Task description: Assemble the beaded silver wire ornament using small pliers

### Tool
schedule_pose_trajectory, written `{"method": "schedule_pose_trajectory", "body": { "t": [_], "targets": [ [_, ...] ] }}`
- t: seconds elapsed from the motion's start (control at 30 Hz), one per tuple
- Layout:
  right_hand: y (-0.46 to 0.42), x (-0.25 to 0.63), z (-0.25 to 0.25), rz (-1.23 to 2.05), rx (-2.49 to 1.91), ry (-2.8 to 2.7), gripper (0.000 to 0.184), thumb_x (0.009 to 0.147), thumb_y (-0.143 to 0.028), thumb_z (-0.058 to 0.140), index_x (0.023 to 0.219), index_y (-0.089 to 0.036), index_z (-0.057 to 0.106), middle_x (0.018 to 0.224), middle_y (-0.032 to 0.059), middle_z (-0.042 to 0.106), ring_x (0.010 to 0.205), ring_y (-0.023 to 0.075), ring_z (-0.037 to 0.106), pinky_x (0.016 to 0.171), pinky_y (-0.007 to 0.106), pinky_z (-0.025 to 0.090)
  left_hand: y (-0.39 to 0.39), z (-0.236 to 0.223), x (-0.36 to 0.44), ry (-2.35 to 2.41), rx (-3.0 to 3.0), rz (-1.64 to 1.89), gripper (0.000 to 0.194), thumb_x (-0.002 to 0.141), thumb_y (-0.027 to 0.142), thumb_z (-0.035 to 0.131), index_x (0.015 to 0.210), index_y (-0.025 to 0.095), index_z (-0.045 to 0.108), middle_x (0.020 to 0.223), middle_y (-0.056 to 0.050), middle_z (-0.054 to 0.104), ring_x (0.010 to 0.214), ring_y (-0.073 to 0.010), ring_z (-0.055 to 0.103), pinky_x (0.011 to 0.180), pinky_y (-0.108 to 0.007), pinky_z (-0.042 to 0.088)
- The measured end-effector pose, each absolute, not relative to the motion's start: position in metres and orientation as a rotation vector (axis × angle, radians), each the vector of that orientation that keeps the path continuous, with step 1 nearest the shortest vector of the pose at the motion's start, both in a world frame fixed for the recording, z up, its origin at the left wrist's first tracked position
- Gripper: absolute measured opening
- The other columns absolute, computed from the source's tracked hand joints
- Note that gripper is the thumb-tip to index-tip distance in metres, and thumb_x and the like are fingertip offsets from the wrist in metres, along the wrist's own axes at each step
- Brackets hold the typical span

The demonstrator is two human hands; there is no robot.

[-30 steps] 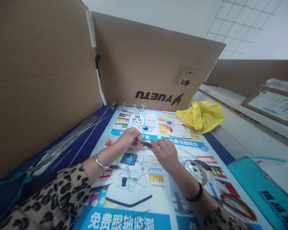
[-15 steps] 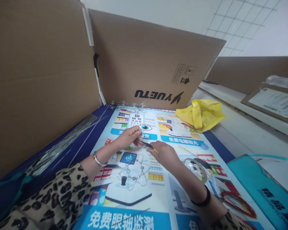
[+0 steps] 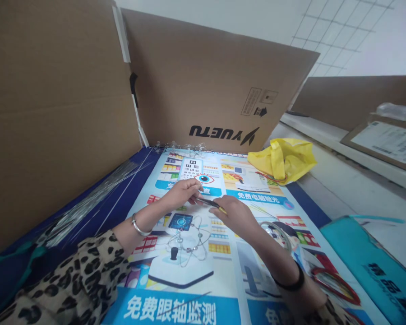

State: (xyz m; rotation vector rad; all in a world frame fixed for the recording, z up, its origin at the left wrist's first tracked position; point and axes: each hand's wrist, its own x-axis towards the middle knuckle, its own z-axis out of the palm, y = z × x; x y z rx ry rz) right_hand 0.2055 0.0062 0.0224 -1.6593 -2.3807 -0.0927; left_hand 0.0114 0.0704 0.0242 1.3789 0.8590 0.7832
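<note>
My left hand (image 3: 186,192) is closed in a pinch above the poster; what lies between its fingertips is too small to make out. My right hand (image 3: 235,214) is wrapped round slim dark pliers (image 3: 209,202) with a yellow handle end. Their narrow tip points left and meets the fingertips of my left hand. Just below both hands is a looped thin-wire piece with small clear beads (image 3: 198,246); whether it hangs from my left hand or lies on the poster, I cannot tell.
A printed poster (image 3: 189,275) covers the blue table. Loose wires (image 3: 88,203) lie at left by teal-handled scissors (image 3: 30,259). Cardboard walls (image 3: 206,81) stand behind and left. Beaded wire pieces (image 3: 196,148), a yellow bag (image 3: 284,160), wire coils (image 3: 336,285) and a teal package (image 3: 365,266) lie around.
The pliers have turned to lie flatter, and my right hand has shifted slightly right. The looped wire piece has moved a little. My left hand stays in its pinch.
</note>
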Motion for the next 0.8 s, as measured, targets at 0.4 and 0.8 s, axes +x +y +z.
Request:
{"method": "schedule_pose_trajectory", "body": {
  "t": [0.4,0.8],
  "targets": [
    [0.000,0.196,0.006,-1.060,-1.260,-2.252,0.029,0.087,-0.028,0.048,0.114,-0.021,0.054,0.091,0.0085,0.058,0.083,0.0207,0.045,0.076,0.037,0.028,0.061,0.024,0.020,0.880,0.902,0.820,0.002,0.075,0.013,0.057,0.076,0.013,0.058,0.078,-0.009,0.068,0.075,-0.0184,0.067,0.061,-0.027,0.055],
    [0.000,0.196,0.006,-1.123,-1.209,-2.271,0.027,0.086,-0.019,0.048,0.112,-0.021,0.054,0.084,0.0057,0.058,0.080,0.0187,0.046,0.074,0.036,0.027,0.054,0.018,0.028,0.830,0.838,0.855,0.001,0.070,0.011,0.060,0.071,0.012,0.061,0.068,-0.003,0.063,0.064,-0.0136,0.063,0.059,-0.026,0.055]
  ]
}}
